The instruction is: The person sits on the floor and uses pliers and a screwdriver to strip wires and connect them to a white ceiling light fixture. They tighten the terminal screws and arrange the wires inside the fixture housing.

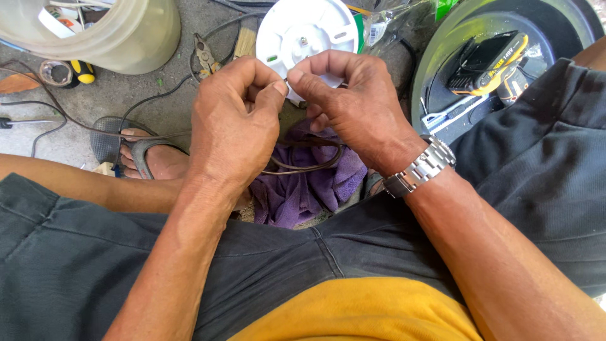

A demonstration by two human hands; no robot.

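My left hand (237, 120) and my right hand (347, 104) meet fingertip to fingertip above my lap, both pinching the end of a thin brown cable (303, 165). The cable loops down below my hands over a purple cloth (303, 189). Just behind my fingers lies a round white plastic fitting (303, 28) on the concrete floor. A metal watch (421, 167) is on my right wrist. The cable's tip is hidden between my fingers.
A translucent plastic bucket (120, 31) with tape rolls stands at top left. Pliers (205, 57) and a brush (245, 41) lie by it. A round tub (442, 69) at right holds a black-and-yellow power-tool battery (489, 60). My sandalled foot (151, 158) rests left.
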